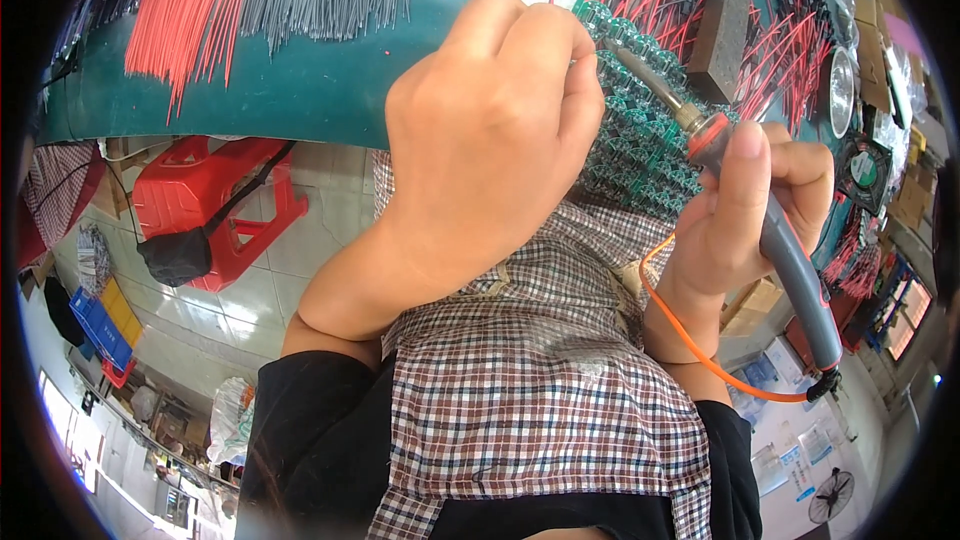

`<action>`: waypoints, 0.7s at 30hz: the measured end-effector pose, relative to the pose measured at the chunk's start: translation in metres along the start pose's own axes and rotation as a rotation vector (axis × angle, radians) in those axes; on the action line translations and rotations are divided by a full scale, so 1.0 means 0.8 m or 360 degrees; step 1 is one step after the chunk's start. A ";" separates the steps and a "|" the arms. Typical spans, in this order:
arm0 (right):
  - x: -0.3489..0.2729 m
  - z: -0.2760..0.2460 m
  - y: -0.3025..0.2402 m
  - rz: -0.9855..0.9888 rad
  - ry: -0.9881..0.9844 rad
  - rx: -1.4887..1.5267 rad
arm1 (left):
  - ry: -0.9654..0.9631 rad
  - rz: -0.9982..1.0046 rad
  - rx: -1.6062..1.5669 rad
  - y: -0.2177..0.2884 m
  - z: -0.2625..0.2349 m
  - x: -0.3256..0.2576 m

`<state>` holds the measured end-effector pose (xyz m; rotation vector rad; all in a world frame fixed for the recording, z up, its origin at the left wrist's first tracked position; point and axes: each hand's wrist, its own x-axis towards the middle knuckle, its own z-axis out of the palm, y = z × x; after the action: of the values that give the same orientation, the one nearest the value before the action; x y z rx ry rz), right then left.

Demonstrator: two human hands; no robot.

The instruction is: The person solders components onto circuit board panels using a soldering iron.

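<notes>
Soldering iron (709, 139) over green boards (642, 145)

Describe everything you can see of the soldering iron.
The soldering iron has a dark grey, plastic-looking handle with red-orange accents, a brassy metal collar and a dull, tapered tip. An orange cord leaves its rear end. The right hand holds it aslant, tip toward the picture's upper left, above green circuit boards, near the left hand; whether the tip touches anything is unclear.

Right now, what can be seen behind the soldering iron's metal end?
Behind that end of the soldering iron are small, tightly packed green parts. The left hand beside it and the right hand on the handle cover whatever lies behind them.
</notes>
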<state>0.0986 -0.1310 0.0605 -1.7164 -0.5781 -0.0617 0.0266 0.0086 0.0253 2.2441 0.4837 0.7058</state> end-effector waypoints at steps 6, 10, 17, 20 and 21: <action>-0.001 0.001 0.001 -0.0002 0.0032 0.0008 | -0.0006 -0.0008 0.0005 0.003 -0.004 -0.001; -0.002 0.001 0.002 0.0011 0.0036 0.0002 | 0.0013 0.0006 -0.0030 0.001 0.000 0.000; -0.002 0.003 0.000 0.0061 0.0059 0.0004 | -0.0015 -0.0002 0.0023 0.003 -0.002 0.001; -0.001 -0.001 0.002 0.0011 0.0128 0.0042 | 0.0014 0.0013 -0.0036 0.006 -0.004 0.001; -0.002 -0.002 0.002 0.0012 0.0129 0.0044 | 0.0028 -0.0009 -0.0076 0.006 -0.004 0.000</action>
<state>0.0985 -0.1334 0.0593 -1.6814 -0.5105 -0.1172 0.0249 0.0073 0.0306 2.1931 0.4766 0.7277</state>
